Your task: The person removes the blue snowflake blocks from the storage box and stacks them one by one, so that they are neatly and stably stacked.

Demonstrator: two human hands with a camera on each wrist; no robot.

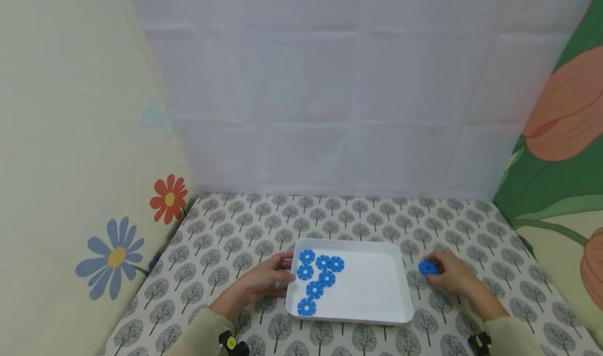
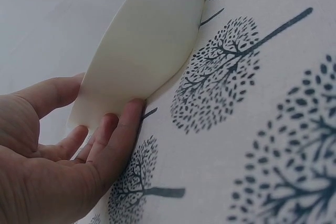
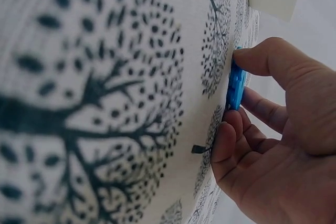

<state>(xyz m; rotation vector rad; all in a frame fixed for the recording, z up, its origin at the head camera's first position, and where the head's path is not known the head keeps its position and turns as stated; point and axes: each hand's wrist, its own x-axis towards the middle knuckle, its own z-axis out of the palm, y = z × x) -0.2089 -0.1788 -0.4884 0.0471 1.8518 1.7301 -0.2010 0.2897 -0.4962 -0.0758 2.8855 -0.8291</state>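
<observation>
A white tray (image 1: 363, 282) lies on the patterned cloth, with several blue notched plastic discs (image 1: 315, 290) spread over its left part. My left hand (image 1: 265, 278) holds the tray's left side. In the left wrist view, the thumb of that hand (image 2: 68, 145) meets the rim while its fingers touch the outer wall. To the right of the tray, my right hand (image 1: 449, 272) pinches blue notched discs (image 1: 427, 267) between thumb and fingers, close to the cloth. In the right wrist view, these discs (image 3: 237, 85) look like a small stack; their number cannot be made out.
The tabletop cloth (image 1: 264, 209) carries a grey tree print. A white sheet (image 1: 330, 110) hangs behind the table. Flower-printed panels stand on the left (image 1: 61, 136) and right (image 1: 565, 99) sides.
</observation>
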